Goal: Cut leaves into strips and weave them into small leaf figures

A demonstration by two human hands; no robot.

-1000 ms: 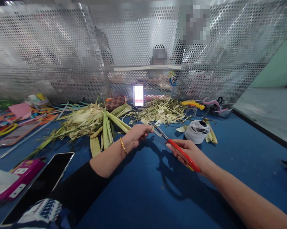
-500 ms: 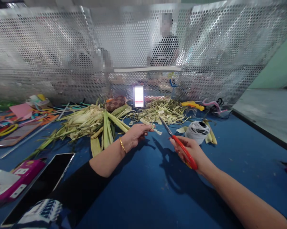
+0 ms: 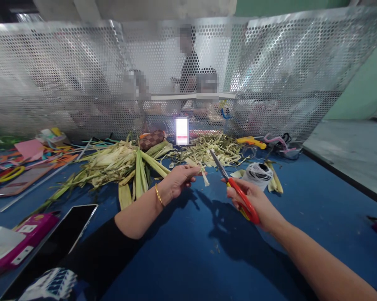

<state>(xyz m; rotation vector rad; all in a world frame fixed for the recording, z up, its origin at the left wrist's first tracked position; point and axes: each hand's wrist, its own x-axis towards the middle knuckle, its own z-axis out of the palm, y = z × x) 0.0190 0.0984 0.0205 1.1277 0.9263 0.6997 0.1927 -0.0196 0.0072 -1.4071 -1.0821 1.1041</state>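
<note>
in the head view, the left hand (image 3: 181,180) pinches a pale husk strip (image 3: 205,179) between thumb and fingers, above the table (image 3: 182,259). the right hand (image 3: 254,196) is wrapped around red-handled scissors (image 3: 236,188), their blades near the strip but apart from it. a white string spool (image 3: 256,177) stands just beyond.

Layout of the table (image 3: 182,267): the partition (image 3: 81,62) stands at the far side; before it, from left to right, lie the sheet (image 3: 29,149), husks (image 3: 113,161), pouch (image 3: 152,140), shreds (image 3: 219,147) and glue gun (image 3: 252,143). The phone (image 3: 65,232) lies at near left, before the husks. Centrally, the left hand (image 3: 182,179) holds a strip (image 3: 206,179) before the shreds; to its right, the right hand (image 3: 251,196) holds the scissors (image 3: 242,200), apart from the strip. The spool (image 3: 257,173) stands just beyond the right hand.
</note>
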